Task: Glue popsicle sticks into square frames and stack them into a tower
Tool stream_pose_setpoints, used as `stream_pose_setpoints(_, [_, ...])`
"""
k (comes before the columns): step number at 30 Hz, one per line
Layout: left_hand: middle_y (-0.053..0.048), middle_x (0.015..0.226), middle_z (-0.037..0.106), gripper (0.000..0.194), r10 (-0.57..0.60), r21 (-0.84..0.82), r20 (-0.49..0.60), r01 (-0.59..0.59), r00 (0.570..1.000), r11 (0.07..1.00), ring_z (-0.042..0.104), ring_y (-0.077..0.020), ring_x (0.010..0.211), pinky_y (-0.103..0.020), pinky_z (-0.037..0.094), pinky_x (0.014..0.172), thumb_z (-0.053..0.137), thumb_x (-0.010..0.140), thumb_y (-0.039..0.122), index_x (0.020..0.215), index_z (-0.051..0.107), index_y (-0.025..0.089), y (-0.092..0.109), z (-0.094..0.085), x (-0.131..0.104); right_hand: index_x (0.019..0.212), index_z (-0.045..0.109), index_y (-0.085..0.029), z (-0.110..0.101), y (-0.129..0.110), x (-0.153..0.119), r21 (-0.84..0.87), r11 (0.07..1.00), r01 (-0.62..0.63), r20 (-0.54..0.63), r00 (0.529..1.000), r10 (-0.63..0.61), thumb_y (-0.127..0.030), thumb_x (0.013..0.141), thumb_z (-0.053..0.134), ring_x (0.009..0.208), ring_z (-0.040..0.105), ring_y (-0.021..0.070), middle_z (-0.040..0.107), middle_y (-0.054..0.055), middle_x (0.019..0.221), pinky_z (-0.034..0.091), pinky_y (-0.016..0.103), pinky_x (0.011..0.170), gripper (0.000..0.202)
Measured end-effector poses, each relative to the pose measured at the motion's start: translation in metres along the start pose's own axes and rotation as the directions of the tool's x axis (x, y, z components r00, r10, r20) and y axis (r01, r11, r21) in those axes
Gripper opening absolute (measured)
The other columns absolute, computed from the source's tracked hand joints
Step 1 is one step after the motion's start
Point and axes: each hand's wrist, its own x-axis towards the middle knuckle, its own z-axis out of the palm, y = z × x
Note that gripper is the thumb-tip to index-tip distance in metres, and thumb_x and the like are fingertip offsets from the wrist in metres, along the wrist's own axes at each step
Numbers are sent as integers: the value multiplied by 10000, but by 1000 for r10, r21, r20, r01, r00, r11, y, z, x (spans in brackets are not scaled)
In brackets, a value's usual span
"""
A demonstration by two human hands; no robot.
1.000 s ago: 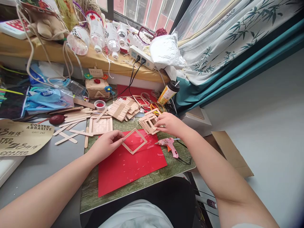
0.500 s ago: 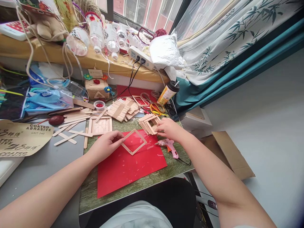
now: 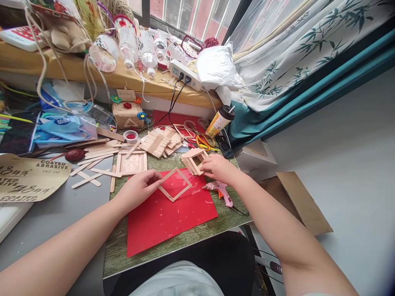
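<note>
My left hand (image 3: 142, 187) pinches the left corner of a square popsicle-stick frame (image 3: 187, 188), held over a red sheet (image 3: 173, 222). Fingers of my right hand (image 3: 219, 167) close on the right side of a stack of similar stick frames (image 3: 191, 161) at the sheet's back edge; the fingertips are partly hidden. Just below that hand lies a pink glue gun (image 3: 222, 193), its nozzle pointing left over the sheet. Behind my left hand is a square stick panel with a raised border (image 3: 132, 163).
Bundled popsicle sticks (image 3: 156, 144) lie behind the sheet, with loose sticks (image 3: 89, 179) to the left. Scissors (image 3: 203, 142) and a lidded drink cup (image 3: 221, 120) stand at the back right. A small stick box (image 3: 127, 115) sits against the sill. An open cardboard box (image 3: 304, 201) is right of the table.
The camera view has shifted very slightly. Both hands keep their places, the left still on the single frame and the right still at the stack.
</note>
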Motion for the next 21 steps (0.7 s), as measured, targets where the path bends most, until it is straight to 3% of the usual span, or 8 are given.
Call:
stream_pose_setpoints(8, [-2, 918, 731, 356, -2, 19, -7, 2, 1000, 1000, 618, -191, 783, -302, 453, 703, 566, 991, 593, 1018, 688, 259, 1, -1, 1, 919, 808, -209, 6, 3, -2, 59, 998, -10, -32, 999, 12, -144, 898, 747, 963, 665, 236, 783, 70, 988, 448, 357, 868, 92])
stream_pose_setpoints(14, [-10, 946, 739, 364, 0, 9, -13, 0, 1000, 1000, 632, -193, 794, -310, 470, 715, 575, 983, 594, 1016, 695, 252, 1, 0, 0, 956, 814, -201, -7, 6, -5, 111, 994, 13, -61, 998, -6, -166, 912, 748, 917, 672, 229, 795, 71, 954, 451, 353, 867, 87])
stream_pose_setpoints(21, [-16, 984, 748, 368, 5, 2, -14, -5, 1000, 1000, 651, -198, 825, -313, 488, 736, 577, 981, 597, 1022, 696, 252, 1, 0, 0, 881, 818, -214, -14, 4, -2, 43, 999, 4, 56, 998, -6, -212, 901, 771, 855, 630, 224, 791, 56, 876, 402, 339, 790, 51])
